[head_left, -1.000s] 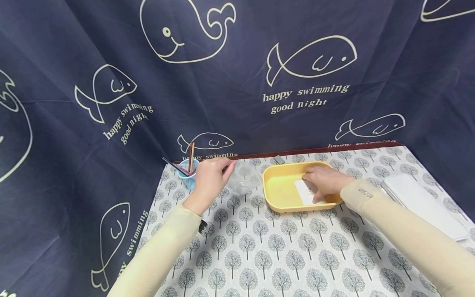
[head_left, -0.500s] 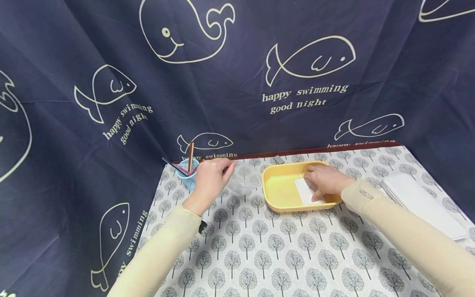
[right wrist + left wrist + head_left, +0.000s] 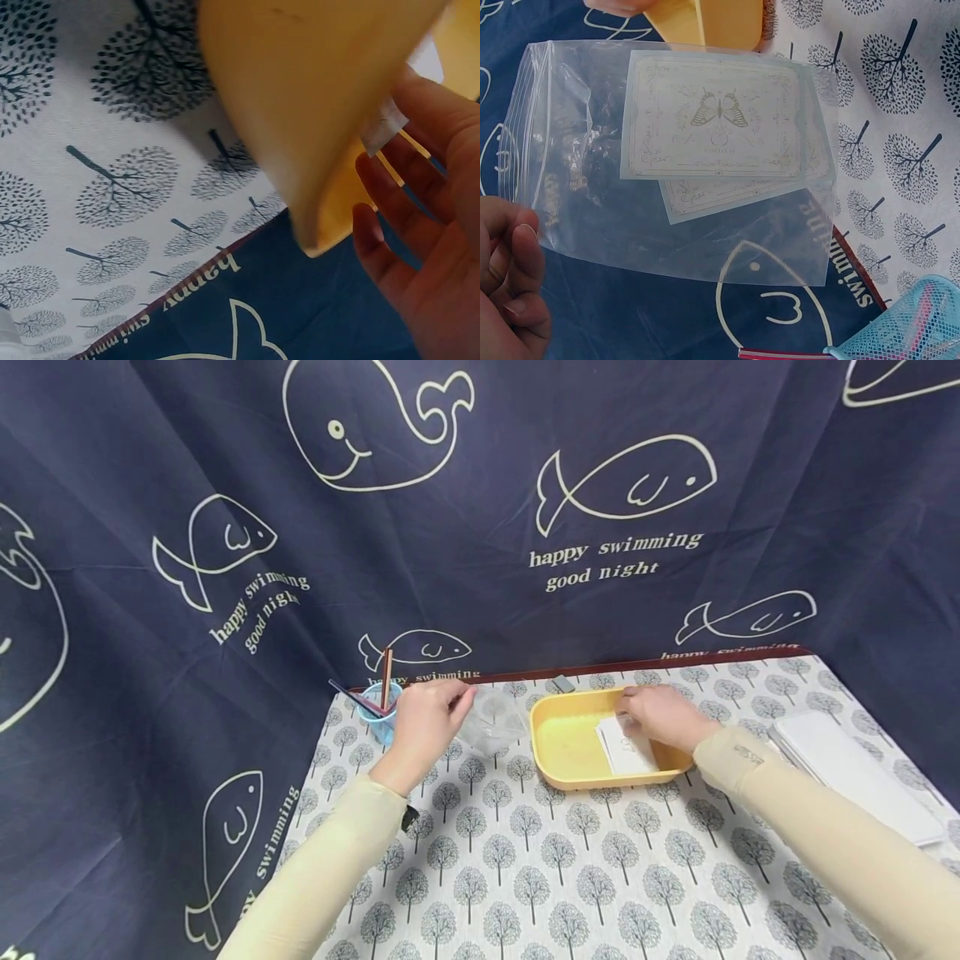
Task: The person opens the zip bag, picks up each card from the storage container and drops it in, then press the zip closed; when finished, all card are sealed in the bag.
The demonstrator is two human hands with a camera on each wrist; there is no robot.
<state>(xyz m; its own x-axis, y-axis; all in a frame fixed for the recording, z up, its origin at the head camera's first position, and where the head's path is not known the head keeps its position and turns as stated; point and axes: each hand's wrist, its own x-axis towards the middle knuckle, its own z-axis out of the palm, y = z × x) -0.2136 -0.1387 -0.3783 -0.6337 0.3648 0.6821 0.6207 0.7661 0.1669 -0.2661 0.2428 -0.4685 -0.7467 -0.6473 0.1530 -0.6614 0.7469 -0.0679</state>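
Observation:
My left hand point(image 3: 431, 718) pinches the edge of a clear zip bag point(image 3: 577, 187) near its zip end. Inside the bag lie two overlapping cards point(image 3: 720, 142), the upper one printed with a butterfly. On the table sits a yellow tray point(image 3: 558, 739) with a small stack of white cards point(image 3: 628, 752) in its right half. My right hand point(image 3: 663, 714) reaches in over the tray's back right part and holds the far end of a card. In the right wrist view, a card point(image 3: 386, 131) shows between the thumb and fingers, partly hidden by the tray wall.
A blue mesh cup point(image 3: 381, 722) with several pencils stands left of the left hand. Behind the tray lies a small grey block point(image 3: 564, 683). A white flat box point(image 3: 855, 768) lies at the right, beside the right forearm. A dark blue curtain point(image 3: 480, 527) hangs behind the table.
My right hand has moved up toward the tray's back edge, its thumb leaving the cards' near end. More of the cards shows, their edges slightly fanned. The left hand has stayed still.

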